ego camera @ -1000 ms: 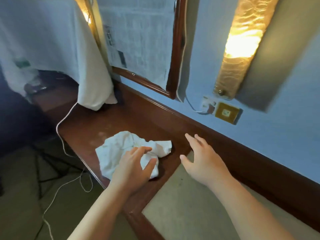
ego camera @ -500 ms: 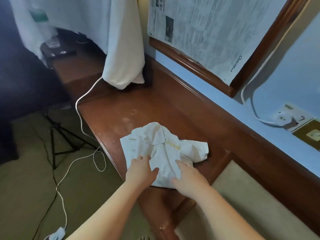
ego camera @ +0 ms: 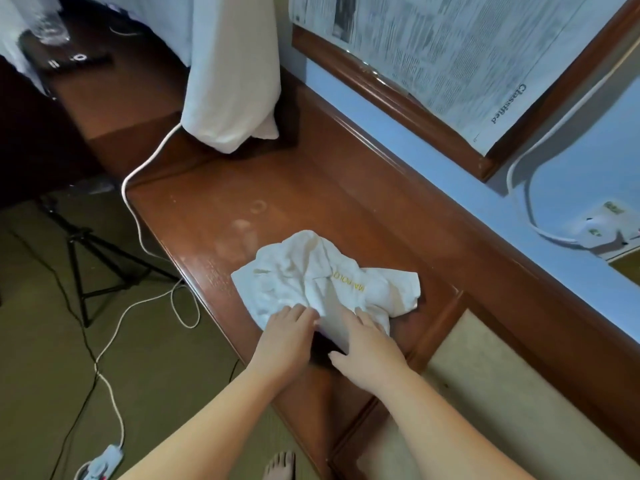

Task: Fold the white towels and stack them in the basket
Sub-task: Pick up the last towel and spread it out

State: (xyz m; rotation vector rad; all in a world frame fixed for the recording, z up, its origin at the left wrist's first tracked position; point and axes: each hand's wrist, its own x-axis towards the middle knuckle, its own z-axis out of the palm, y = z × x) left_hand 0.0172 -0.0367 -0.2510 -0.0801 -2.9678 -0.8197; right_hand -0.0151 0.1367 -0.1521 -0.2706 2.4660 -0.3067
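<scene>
View: one head-worn wide-angle camera.
Facing: forward and steeply down onto the wooden desk (ego camera: 311,209).
Nearness: close above both forearms; a bare foot (ego camera: 280,464) showed at the near edge.
Far right: wall.
Left: floor.

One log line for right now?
left hand: on towel | right hand: on towel | towel: crumpled on wooden ledge | basket: unseen

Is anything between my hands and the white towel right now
Nothing visible is. Both the left hand and the right hand already lie on the near edge of the crumpled towel on the wooden counter.
</scene>
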